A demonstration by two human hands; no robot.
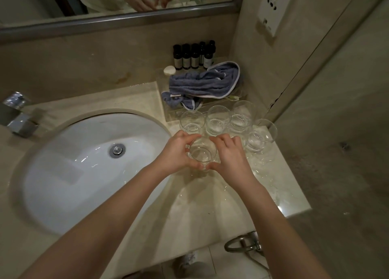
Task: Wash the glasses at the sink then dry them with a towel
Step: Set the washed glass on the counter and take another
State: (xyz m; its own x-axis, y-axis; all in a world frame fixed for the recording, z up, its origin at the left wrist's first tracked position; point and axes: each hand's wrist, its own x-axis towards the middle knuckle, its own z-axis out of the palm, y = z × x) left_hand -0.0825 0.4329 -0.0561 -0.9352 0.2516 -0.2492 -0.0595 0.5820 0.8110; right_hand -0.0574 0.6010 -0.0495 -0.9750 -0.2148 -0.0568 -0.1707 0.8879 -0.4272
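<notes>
Fingers of both hands curl around 1 clear glass, pinching it between them. The left hand grips its left wall, the right hand its right wall, thumbs meeting at the near side. Both forearms extend forward, bare, converging on the glass. The glass stands upright on the wet tabletop, just right of the sink. 4 more glasses stand just behind it. A blue towel lies crumpled beyond them, near dark bottles.

Bathroom: sink, mirror, toiletry bottles
</notes>
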